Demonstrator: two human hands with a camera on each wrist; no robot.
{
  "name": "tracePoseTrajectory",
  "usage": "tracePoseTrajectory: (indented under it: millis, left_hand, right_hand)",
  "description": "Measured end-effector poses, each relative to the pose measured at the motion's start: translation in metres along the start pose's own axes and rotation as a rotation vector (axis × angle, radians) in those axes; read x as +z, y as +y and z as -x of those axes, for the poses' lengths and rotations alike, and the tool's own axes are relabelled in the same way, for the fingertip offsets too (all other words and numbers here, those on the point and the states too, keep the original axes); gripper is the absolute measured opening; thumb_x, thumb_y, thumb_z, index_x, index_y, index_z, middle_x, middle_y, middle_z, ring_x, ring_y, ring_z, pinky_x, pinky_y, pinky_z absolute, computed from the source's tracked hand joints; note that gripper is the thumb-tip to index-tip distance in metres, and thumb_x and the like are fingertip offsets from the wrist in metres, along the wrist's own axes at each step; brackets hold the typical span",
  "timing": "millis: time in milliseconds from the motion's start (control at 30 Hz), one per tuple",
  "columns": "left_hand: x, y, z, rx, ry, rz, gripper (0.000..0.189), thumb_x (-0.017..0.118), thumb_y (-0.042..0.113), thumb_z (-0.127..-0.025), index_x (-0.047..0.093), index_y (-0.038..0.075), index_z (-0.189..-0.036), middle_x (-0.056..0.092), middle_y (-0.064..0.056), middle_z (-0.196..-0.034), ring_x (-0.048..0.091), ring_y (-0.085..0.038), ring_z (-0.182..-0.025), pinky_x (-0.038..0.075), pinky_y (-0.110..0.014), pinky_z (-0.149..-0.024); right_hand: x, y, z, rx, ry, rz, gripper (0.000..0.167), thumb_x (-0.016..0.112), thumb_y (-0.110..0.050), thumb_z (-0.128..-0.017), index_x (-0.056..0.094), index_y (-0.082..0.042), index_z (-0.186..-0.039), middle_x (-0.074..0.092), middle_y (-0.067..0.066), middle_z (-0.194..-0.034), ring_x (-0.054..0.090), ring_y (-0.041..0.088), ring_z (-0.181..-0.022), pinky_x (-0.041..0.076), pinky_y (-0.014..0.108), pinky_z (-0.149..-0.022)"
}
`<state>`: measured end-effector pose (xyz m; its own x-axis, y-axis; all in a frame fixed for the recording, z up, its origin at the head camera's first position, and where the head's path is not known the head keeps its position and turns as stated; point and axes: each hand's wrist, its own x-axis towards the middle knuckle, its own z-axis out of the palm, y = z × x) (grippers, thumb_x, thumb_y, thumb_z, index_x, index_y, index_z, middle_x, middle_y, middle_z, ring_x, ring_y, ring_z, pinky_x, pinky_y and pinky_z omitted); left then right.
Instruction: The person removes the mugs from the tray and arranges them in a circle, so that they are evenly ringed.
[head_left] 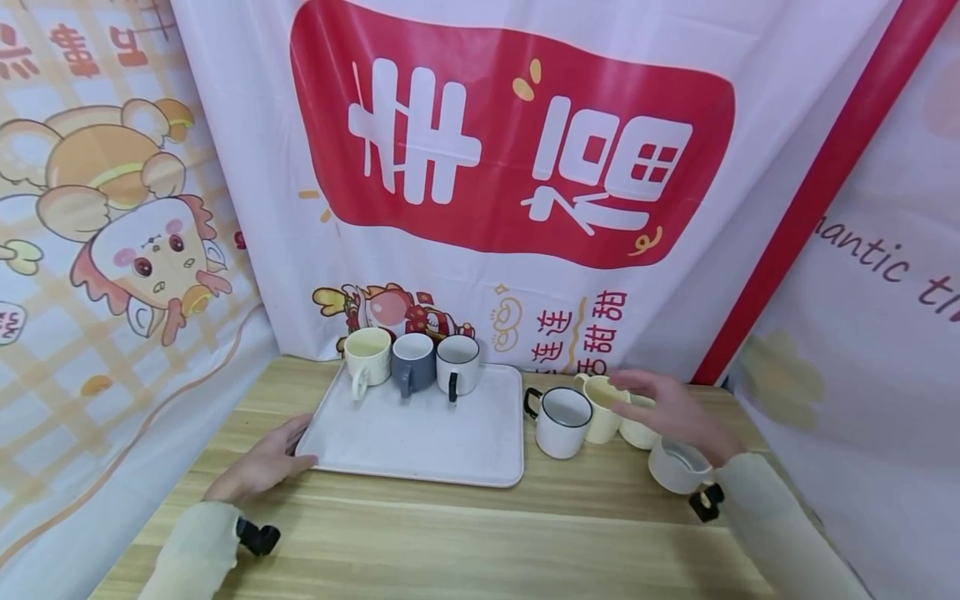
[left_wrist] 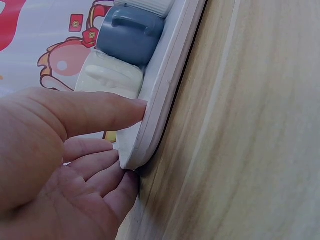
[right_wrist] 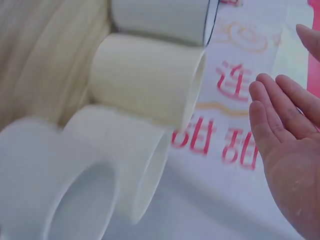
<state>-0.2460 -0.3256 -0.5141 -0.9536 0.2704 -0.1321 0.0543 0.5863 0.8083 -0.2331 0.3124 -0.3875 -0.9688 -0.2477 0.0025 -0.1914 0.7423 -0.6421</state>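
My left hand (head_left: 261, 461) holds the front left corner of a white tray (head_left: 420, 442), the thumb on its front rim and the fingers along its left side. A cream mug (head_left: 367, 367), a grey-blue mug (head_left: 413, 367) and a white mug (head_left: 461, 371) with a black handle stand in a row at the tray's back. My right hand (head_left: 678, 412) hovers with extended fingers above the mugs on the right, holding nothing. Near it stand a pale yellow mug (right_wrist: 142, 80), a cream-white mug (head_left: 639, 431), a white mug (head_left: 671, 471) and a black-rimmed white mug (head_left: 558, 437).
The wooden table (head_left: 420, 542) runs in front of the tray. Close behind hangs a white and red printed cloth (head_left: 510, 275), with more printed cloths at the left and right sides. The black-rimmed mug stands just right of the tray's edge.
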Motion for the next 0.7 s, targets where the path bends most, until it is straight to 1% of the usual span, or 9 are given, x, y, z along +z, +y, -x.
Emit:
tracePoseTrajectory:
  millis: [167,233,300,467,567,700]
  left_hand:
    - [0.001,0.0,0.0,0.001,-0.002,0.0,0.085,0.068,0.01,-0.102,0.013,-0.013,-0.164,0.011,-0.037,-0.171,0.014,-0.058,-0.158,0.022,-0.069,-0.129]
    - [0.001,0.0,-0.001,0.004,-0.001,0.001,0.085,0.068,0.01,-0.102,0.013,-0.013,-0.163,0.011,-0.037,-0.171,0.014,-0.058,-0.158,0.022,-0.068,-0.129]
    - [0.001,-0.001,-0.001,0.003,-0.002,0.003,0.086,0.068,0.01,-0.102,0.013,-0.013,-0.163,0.011,-0.037,-0.171,0.014,-0.058,-0.158,0.021,-0.068,-0.129]
    - [0.001,-0.001,-0.001,0.008,-0.003,0.002,0.086,0.069,0.01,-0.101,0.013,-0.014,-0.163,0.011,-0.038,-0.171,0.014,-0.058,-0.157,0.021,-0.069,-0.129]
    - [0.001,0.0,0.0,0.017,0.003,-0.001,0.085,0.069,0.01,-0.101,0.015,-0.014,-0.163,0.012,-0.038,-0.17,0.015,-0.059,-0.157,0.022,-0.068,-0.128]
    - [0.001,0.001,0.001,0.015,0.003,0.01,0.085,0.069,0.01,-0.101,0.015,-0.013,-0.163,0.012,-0.038,-0.171,0.015,-0.058,-0.158,0.022,-0.067,-0.128]
  right_hand:
    - [0.026,-0.028,-0.031,-0.125,-0.014,-0.039,0.059,0.077,-0.037,-0.097,0.059,-0.016,-0.149,0.063,0.011,-0.15,0.058,0.038,-0.141,0.048,0.063,-0.118]
    - [0.036,-0.041,-0.041,-0.147,-0.021,-0.057,0.057,0.079,-0.033,-0.096,0.061,-0.017,-0.148,0.065,0.008,-0.149,0.059,0.035,-0.14,0.048,0.061,-0.119]
    - [0.046,-0.054,-0.051,-0.152,-0.037,-0.069,0.057,0.08,-0.034,-0.095,0.062,-0.018,-0.147,0.066,0.006,-0.149,0.06,0.032,-0.141,0.048,0.058,-0.12]
    - [0.073,-0.082,-0.072,-0.131,-0.045,-0.091,0.055,0.081,-0.037,-0.095,0.064,-0.02,-0.144,0.067,0.001,-0.146,0.06,0.028,-0.141,0.048,0.053,-0.121]
    - [0.09,-0.096,-0.083,-0.138,-0.041,-0.115,0.05,0.08,-0.031,-0.095,0.066,-0.017,-0.142,0.069,0.002,-0.143,0.061,0.028,-0.139,0.049,0.052,-0.121]
    - [0.116,-0.105,-0.098,-0.175,-0.023,-0.124,0.047,0.079,-0.029,-0.096,0.067,-0.013,-0.138,0.071,0.004,-0.139,0.064,0.026,-0.133,0.051,0.046,-0.119]
